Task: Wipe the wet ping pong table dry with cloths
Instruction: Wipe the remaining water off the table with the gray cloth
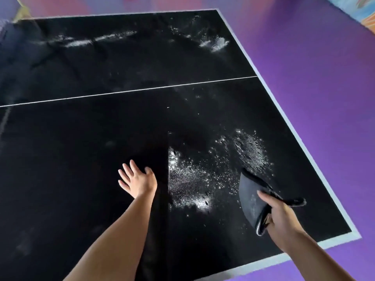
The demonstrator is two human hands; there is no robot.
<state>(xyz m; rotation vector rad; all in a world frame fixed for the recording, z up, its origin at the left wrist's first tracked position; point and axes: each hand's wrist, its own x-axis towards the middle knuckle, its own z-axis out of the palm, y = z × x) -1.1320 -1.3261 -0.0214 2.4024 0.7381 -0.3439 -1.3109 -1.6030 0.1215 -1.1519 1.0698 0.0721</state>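
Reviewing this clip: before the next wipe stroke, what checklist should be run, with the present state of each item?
1. Cloth held: ok, right hand has a firm grip on it.
2. Cloth on the table: cannot tell, it looks lifted.
3. Water left: not ok, droplet patch beside the cloth, more at the far corner.
4. Left hand out of the cloth's path: ok, open, left of the patch.
5. Cloth dry enough: cannot tell.

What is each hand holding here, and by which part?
The right hand grips a dark cloth by its near, bunched end; the rest fans out toward the wet patch. The left hand holds nothing, fingers spread over the table.
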